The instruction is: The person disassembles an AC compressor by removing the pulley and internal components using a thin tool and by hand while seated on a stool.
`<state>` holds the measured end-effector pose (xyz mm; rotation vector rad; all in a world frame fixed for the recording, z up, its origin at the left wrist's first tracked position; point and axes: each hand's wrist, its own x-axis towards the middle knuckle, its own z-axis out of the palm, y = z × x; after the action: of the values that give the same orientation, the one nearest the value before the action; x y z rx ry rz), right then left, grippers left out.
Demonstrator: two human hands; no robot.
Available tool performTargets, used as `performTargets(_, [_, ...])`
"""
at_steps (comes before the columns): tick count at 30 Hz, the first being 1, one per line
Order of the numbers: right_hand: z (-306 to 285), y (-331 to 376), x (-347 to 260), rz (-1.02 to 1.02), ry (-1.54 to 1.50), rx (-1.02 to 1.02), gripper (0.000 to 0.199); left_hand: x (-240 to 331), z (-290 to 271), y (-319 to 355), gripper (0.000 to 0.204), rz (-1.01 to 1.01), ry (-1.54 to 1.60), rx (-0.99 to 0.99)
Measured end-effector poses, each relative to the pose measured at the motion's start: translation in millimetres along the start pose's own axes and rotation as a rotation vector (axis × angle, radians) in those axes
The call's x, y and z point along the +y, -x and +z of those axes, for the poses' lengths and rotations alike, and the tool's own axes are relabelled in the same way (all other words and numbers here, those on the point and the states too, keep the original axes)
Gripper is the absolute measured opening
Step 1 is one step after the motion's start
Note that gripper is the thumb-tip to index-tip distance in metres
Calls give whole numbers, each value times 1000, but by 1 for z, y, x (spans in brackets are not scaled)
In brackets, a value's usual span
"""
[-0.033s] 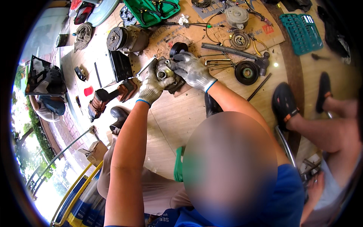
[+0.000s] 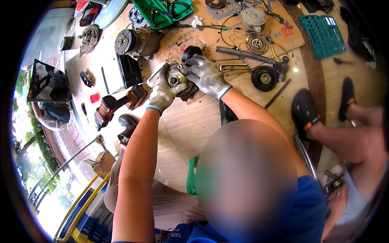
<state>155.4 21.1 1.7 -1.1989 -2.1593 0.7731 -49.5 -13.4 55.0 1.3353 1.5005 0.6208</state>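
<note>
Between my two hands is a greasy metal compressor (image 2: pixel 177 79) with a round, shiny hub facing up. My left hand (image 2: pixel 163 92), in a grey-white knit glove, wraps its near left side, thumb and fingers closed around it. Gloved the same way, my right hand (image 2: pixel 207 76) grips the right side with bent fingers; its fingertips are partly hidden. Just beyond the right fingers stands a black ring-shaped part (image 2: pixel 191 52). A combination wrench (image 2: pixel 157 71) lies beside the left fingers.
A hammer (image 2: pixel 259 56), black pulley (image 2: pixel 264 78) and hex keys (image 2: pixel 233 67) lie to the right. Another compressor (image 2: pixel 137 41), a black box (image 2: pixel 129 71) and a cordless impact wrench (image 2: pixel 106 111) are left. A green case (image 2: pixel 162 14) lies beyond; a seated person's shoe (image 2: pixel 306 110) is right.
</note>
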Motion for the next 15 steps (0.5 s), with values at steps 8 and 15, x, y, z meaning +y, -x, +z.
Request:
performTargets(8, [-8,-1,0,-42,-194,47,27,-2,1,3,106,53,97,12])
performTargets(15, [-17,-4,-2,65,-314,-17,34,-7,-4,2,107,38,118,3])
